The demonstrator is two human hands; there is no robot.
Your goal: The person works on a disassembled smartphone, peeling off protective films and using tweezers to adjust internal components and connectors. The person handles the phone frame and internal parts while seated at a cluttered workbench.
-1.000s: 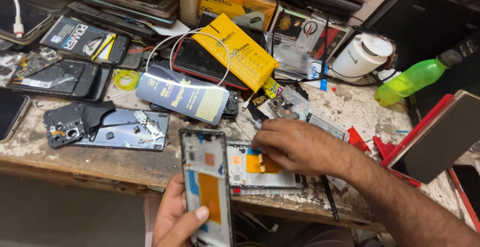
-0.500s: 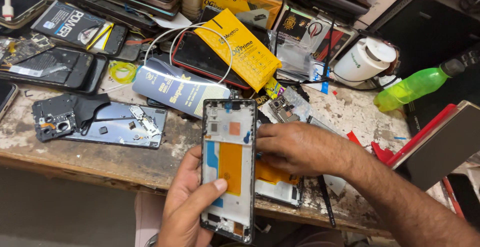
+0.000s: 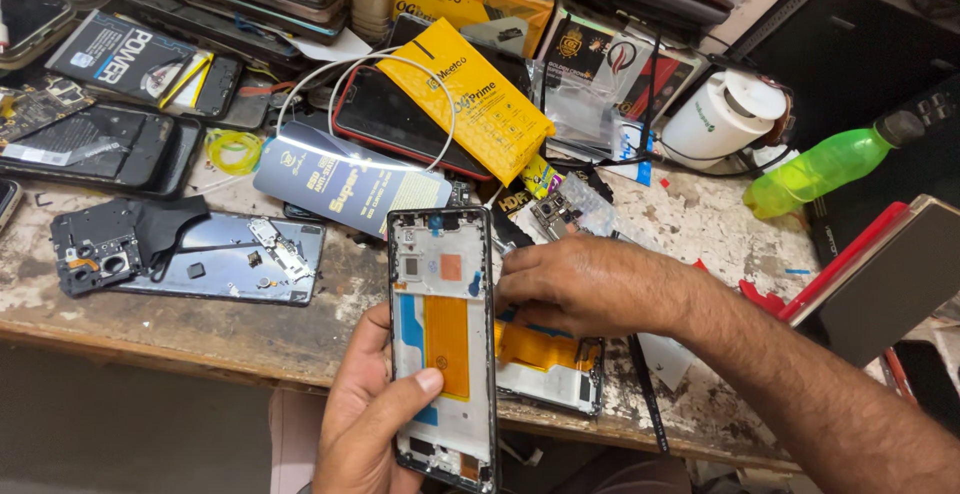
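My left hand [image 3: 375, 424] grips an opened phone frame [image 3: 443, 334] upright over the front edge of the workbench, thumb across its lower part. The frame shows a white inner plate, an orange strip and blue tabs. My right hand [image 3: 590, 284] rests knuckles-up beside the frame's right side, fingertips at its edge, lying over a second opened phone [image 3: 550, 364] with an orange strip flat on the bench. Whether the right hand pinches anything is hidden.
A dismantled phone back with camera module [image 3: 190, 254] lies at left. Yellow and blue packages [image 3: 470, 104], a white cable, stacked phones, a white tub [image 3: 725, 119], a green bottle [image 3: 820, 169] and a tilted red-edged panel [image 3: 880, 284] crowd the worn bench.
My left hand has raised the phone frame up and to the right, closer to my right hand. The right hand has stayed over the flat phone.
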